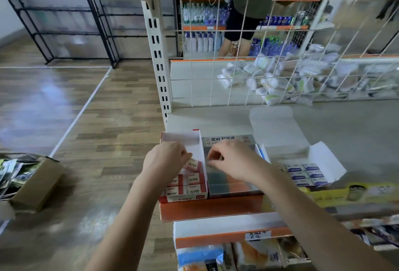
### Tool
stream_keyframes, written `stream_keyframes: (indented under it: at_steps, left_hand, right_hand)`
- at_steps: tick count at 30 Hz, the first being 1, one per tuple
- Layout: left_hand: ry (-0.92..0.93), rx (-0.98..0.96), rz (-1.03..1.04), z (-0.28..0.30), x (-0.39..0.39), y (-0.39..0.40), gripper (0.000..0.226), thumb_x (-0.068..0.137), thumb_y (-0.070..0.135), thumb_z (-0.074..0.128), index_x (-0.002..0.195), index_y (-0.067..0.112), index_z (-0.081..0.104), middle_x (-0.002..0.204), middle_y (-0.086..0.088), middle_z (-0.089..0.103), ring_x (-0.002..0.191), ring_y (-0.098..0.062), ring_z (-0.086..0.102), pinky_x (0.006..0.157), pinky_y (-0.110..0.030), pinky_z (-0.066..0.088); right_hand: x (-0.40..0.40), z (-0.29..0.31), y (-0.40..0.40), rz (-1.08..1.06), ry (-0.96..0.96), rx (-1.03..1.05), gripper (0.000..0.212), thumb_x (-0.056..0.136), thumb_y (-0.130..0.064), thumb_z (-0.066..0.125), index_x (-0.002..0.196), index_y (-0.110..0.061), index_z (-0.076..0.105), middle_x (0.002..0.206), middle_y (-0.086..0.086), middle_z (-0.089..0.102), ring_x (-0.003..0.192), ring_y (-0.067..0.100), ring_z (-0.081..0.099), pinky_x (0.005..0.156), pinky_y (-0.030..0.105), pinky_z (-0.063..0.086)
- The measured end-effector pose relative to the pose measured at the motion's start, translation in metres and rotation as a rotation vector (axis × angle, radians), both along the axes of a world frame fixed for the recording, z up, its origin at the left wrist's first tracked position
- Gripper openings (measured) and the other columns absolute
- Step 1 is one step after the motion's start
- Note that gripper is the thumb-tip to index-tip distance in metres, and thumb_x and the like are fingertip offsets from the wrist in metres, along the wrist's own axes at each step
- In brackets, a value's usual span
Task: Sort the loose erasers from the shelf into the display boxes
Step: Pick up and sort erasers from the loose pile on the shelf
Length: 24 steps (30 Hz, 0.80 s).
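My left hand pinches a red-and-white eraser between thumb and fingertips, holding it tilted just above the rows of matching erasers already packed at the near end of the red-and-white display box on the shelf. My right hand hovers over the grey display box just beside it, fingers curled with thumb and forefinger close together, though I cannot tell whether they hold anything. Further right, an open white box holds blue-labelled erasers.

Right hand grip contents unclear; grey box print partly hidden; far packets blurred.
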<state>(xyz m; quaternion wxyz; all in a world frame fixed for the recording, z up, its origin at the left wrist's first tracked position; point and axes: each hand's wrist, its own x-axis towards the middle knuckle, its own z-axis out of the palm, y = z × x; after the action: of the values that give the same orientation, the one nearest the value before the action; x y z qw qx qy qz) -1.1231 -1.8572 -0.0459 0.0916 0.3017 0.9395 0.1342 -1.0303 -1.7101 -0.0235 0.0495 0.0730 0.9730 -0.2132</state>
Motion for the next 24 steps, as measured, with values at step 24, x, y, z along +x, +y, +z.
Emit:
stream_keyframes:
  at_steps: [24]
  left_hand:
    - [0.080, -0.074, -0.034, -0.003, 0.013, 0.000, 0.023, 0.090, 0.039, 0.056, 0.103, 0.024, 0.067, 0.106, 0.005, 0.059, 0.087, -0.014, 0.058, 0.072, -0.026, 0.051]
  right_hand:
    - [0.000, -0.008, -0.001, 0.038, -0.020, -0.032, 0.027, 0.090, -0.039, 0.057, 0.101, -0.016, 0.067, 0.099, -0.001, 0.065, 0.087, 0.014, 0.060, 0.076, 0.029, 0.050]
